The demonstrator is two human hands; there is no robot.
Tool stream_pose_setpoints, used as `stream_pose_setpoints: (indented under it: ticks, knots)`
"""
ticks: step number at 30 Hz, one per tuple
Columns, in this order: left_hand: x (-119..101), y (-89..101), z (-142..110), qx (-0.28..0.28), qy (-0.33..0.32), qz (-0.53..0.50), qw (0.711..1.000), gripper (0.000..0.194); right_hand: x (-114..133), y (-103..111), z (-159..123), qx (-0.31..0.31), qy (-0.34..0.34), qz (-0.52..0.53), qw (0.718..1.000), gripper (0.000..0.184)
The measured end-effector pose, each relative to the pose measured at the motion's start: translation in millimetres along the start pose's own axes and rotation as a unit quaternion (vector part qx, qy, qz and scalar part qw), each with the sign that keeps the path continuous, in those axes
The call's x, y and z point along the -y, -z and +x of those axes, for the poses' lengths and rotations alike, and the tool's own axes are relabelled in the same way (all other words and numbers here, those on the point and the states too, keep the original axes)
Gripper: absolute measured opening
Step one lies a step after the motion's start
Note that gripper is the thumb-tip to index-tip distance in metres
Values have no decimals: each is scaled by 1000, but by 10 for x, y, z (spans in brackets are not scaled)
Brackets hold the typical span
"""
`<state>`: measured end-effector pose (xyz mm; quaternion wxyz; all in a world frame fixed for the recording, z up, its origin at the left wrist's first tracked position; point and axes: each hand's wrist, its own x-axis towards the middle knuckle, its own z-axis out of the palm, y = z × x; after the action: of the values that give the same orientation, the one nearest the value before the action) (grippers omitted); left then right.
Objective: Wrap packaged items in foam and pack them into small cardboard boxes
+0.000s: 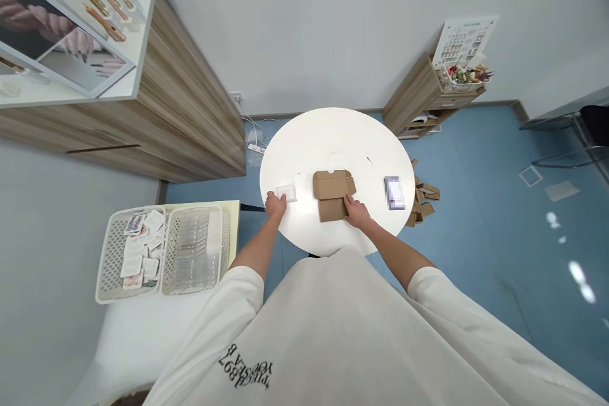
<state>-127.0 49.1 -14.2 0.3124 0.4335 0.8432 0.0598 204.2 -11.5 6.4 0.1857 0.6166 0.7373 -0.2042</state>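
Note:
A small brown cardboard box (333, 186) lies on the round white table (323, 133) with its lid flap folded open toward the far side. My right hand (358, 212) grips the box's right edge, its fingers curled at the side wall. To the left of the box lies a flat, clear-and-white plastic case (287, 192). My left hand (276, 205) is closed at this case's left edge; the fingertips are partly hidden. The two hands are apart, one on each side of the box.
A phone-like object (394, 193), blurred out, lies on the table's right. Several folded cardboard boxes (421, 203) are on the floor beyond. At left stand a white basket of packets (105, 266) and one of clear cases (170, 266). A wooden cabinet (190, 95) stands behind.

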Motion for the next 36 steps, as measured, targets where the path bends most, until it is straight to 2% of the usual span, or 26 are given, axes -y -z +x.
stream_pose_setpoints:
  ticks: [9, 12, 14, 17, 20, 23, 26, 28, 30, 33, 36]
  knots:
    - [-25, -143, 250, 42, 83, -47, 995, 58, 25, -16, 16, 2, -10, -6, 1000, 87]
    - [3, -145, 332, 67, 79, -73, 992, 48, 19, -44, 28, -1, -11, 9, 1000, 88]
    - [28, -151, 337, 60, 53, -92, 992, 39, 9, -63, 39, -4, -10, 23, 1000, 88]
    - [37, -149, 240, 10, -6, -115, 993, 28, -8, -92, 53, -10, -7, 39, 999, 89]
    - [-32, -96, 54, -12, -96, -147, 984, 25, -24, -111, 55, -20, -6, 59, 998, 89]
    - [-201, -9, -154, 12, -222, -183, 958, 27, -37, -110, 44, -27, -5, 79, 997, 88]
    - [-429, 23, -339, 102, -325, -182, 922, 29, -50, -89, 27, -25, -2, 77, 997, 88]
    - [-573, -24, -443, 158, -357, -136, 911, 30, -60, -75, 16, -23, -1, 70, 997, 88]
    - [-690, -123, -529, 189, -361, -55, 912, 30, -72, -67, 5, -22, 2, 65, 998, 87]
    - [-811, -308, -628, 218, -352, 85, 906, 30, -96, -69, -11, -28, 7, 57, 998, 85]
    - [-903, -462, -709, 232, -363, 173, 886, 32, -117, -73, -25, -35, 11, 50, 998, 78]
